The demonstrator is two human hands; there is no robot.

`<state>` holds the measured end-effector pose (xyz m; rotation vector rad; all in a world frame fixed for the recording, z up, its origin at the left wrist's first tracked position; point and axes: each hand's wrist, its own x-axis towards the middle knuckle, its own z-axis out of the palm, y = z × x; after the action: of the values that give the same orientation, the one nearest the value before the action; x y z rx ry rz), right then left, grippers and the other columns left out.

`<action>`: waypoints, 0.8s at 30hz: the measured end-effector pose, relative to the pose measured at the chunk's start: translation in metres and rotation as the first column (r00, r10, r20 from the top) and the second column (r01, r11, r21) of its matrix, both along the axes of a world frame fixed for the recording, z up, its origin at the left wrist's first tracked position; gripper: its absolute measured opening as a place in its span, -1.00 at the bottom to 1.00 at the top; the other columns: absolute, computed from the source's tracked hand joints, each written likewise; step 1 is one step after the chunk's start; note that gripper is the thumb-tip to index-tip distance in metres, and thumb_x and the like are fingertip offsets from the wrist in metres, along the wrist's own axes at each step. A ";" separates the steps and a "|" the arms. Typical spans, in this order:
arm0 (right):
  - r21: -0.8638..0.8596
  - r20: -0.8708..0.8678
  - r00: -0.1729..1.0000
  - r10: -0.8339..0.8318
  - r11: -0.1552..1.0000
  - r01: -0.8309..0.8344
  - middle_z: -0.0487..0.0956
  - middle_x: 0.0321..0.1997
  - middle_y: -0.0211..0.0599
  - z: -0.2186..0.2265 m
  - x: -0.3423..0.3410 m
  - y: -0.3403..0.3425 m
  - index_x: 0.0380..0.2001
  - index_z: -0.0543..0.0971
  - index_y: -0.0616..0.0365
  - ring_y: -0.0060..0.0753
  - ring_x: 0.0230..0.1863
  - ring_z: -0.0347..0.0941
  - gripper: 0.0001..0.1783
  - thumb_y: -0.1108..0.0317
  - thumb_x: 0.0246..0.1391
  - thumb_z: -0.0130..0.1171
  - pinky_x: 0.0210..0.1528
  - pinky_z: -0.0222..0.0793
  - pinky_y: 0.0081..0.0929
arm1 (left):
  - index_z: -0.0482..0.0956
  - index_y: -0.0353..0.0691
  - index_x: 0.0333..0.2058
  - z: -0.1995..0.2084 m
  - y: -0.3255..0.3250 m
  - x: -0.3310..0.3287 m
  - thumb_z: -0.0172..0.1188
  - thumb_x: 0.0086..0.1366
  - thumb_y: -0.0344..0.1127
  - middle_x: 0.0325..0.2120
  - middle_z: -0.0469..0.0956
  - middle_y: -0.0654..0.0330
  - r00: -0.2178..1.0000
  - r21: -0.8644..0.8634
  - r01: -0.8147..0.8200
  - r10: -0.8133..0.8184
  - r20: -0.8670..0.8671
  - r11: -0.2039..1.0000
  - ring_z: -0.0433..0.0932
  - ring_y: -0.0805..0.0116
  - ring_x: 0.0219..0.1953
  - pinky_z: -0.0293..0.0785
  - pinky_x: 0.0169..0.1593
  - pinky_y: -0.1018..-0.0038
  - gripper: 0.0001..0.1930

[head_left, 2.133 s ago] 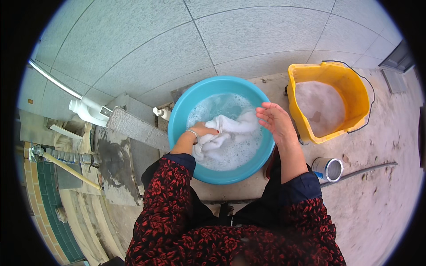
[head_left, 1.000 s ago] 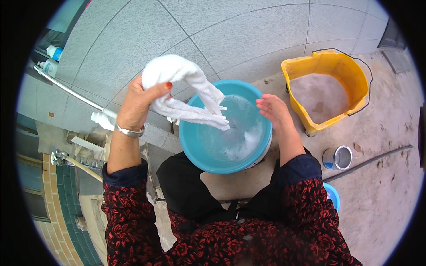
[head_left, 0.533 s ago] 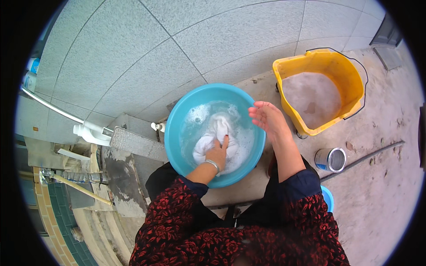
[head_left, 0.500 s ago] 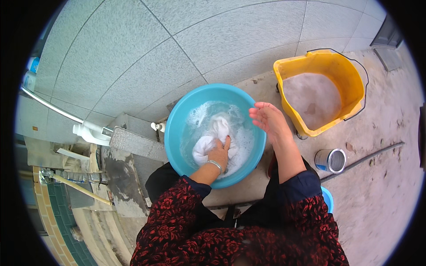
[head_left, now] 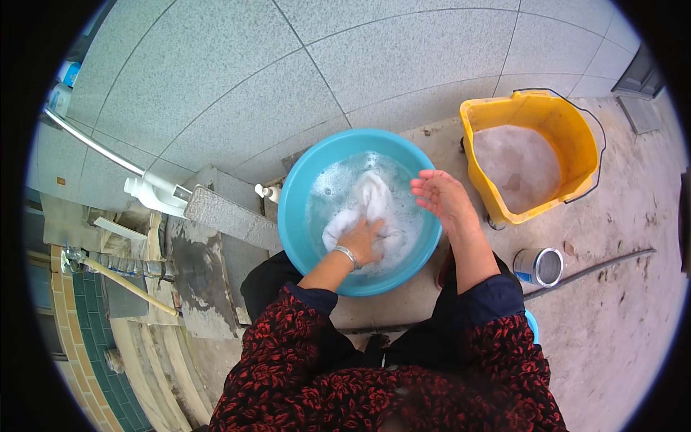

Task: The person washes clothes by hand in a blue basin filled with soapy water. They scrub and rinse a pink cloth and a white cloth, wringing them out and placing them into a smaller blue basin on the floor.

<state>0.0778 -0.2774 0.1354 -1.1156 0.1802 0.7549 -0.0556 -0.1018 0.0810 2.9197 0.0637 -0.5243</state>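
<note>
In front of me a round blue basin (head_left: 289, 229) holds sudsy water and a bunched white cloth (head_left: 373, 193), wet and partly under the foam. My left hand (head_left: 362, 241), with a silver bracelet at the wrist, is down on the near part of the cloth. Its thumb side shows while the other fingers curl into the folds, partly hidden. Over the basin's right rim hovers my right hand (head_left: 444, 196), empty, palm turned toward the basin and fingers extended.
A yellow bucket (head_left: 475, 169) with cloudy, foamy water stands on the right. Near it are a metal can (head_left: 538, 267) and a dark hose (head_left: 612, 263). Left of the basin are a white pump bottle (head_left: 270, 193) and a stone slab (head_left: 229, 217). A tiled wall (head_left: 237, 72) rises behind.
The view has shifted slightly, so the basin and bucket sit a little further right in the picture. My left hand has moved slightly on the cloth. The right hand stays raised by the rim.
</note>
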 end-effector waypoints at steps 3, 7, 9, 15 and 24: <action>-0.014 -0.006 1.000 -0.018 1.000 0.018 0.53 -0.30 -0.33 0.004 0.000 0.001 -0.28 0.41 0.11 -0.50 -0.27 0.44 -0.81 0.41 -0.01 -0.11 -0.21 0.35 -0.54 | 0.49 -0.11 -0.16 -0.022 0.023 0.019 0.28 -0.10 -0.18 -0.20 0.49 0.10 0.907 -0.307 -0.383 0.418 0.055 0.871 0.53 0.17 -0.29 0.44 -0.20 0.39 -0.55; -0.061 0.010 1.000 -0.006 0.998 0.007 0.53 -0.32 -0.35 0.003 0.001 0.006 -0.28 0.42 0.08 -0.53 -0.29 0.43 -0.81 0.39 -0.02 -0.09 -0.24 0.33 -0.56 | 0.56 -0.18 -0.39 -0.036 0.023 0.043 0.28 -0.07 -0.17 -0.43 0.57 0.14 0.727 -0.442 -0.566 0.674 0.131 0.696 0.55 0.25 -0.38 0.44 -0.26 0.42 -0.72; -0.115 0.043 0.999 0.007 0.993 -0.002 0.53 -0.34 -0.37 0.003 -0.001 0.009 -0.29 0.43 0.07 -0.55 -0.31 0.42 -0.81 0.39 -0.04 -0.07 -0.26 0.31 -0.57 | 0.55 -0.20 -0.36 -0.040 0.017 0.050 0.27 -0.06 -0.17 -0.43 0.56 0.13 0.692 -0.437 -0.592 0.705 0.155 0.677 0.54 0.28 -0.41 0.44 -0.28 0.43 -0.71; -0.342 0.219 0.948 0.232 0.928 -0.148 0.52 -0.42 -0.41 -0.019 -0.010 0.029 -0.36 0.47 0.10 -0.63 -0.46 0.38 -0.83 0.46 -0.11 0.00 -0.42 0.27 -0.64 | 0.53 -0.26 -0.41 -0.079 0.031 0.055 0.25 -0.03 -0.39 -0.51 0.54 0.25 0.635 -0.760 -0.553 0.764 -0.117 0.343 0.49 0.45 -0.48 0.41 -0.40 0.54 -0.83; -0.535 0.338 0.857 0.389 0.828 -0.165 0.51 -0.52 -0.39 -0.061 -0.022 0.056 -0.43 0.51 0.22 -0.61 -0.56 0.38 -0.86 0.51 -0.15 0.04 -0.50 0.29 -0.67 | 0.44 -0.22 -0.24 -0.038 0.030 0.036 0.17 0.04 -0.49 -0.49 0.48 0.30 0.430 -0.669 -0.593 0.525 -0.734 -0.449 0.37 0.59 -0.58 0.30 -0.52 0.67 -0.74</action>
<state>0.0556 -0.2219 0.0748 -1.8052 -0.1979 0.7187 -0.0194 -0.0718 0.0431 0.9483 0.9026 -0.1829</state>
